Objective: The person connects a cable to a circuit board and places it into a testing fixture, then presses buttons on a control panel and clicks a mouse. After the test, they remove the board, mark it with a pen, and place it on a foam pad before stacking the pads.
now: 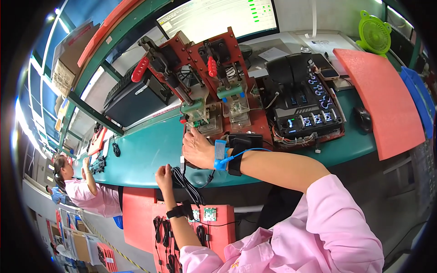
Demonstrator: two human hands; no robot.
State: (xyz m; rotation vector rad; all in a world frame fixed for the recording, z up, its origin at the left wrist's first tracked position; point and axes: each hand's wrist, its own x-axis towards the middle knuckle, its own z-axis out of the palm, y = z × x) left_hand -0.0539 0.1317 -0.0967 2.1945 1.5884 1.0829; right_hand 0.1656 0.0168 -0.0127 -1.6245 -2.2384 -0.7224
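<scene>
Right hand, one, blue strap at wrist: fingers extended to the base of the left-hand toggle clamp, near a green circuit board; whether grasping, I cannot tell. Left hand, one: fingers curled, just beside a black cable coil draped over the green bench's front edge; grip on it unclear. Monitor, one, lit, behind.

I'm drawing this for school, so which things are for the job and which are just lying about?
Probably for the job:
Red clamp stand, by the right hand
Coiled black cable, beside the left hand
Green circuit board on the red panel

Probably just lying about, away from both hands:
Green fan
Black mouse
Phone
</scene>
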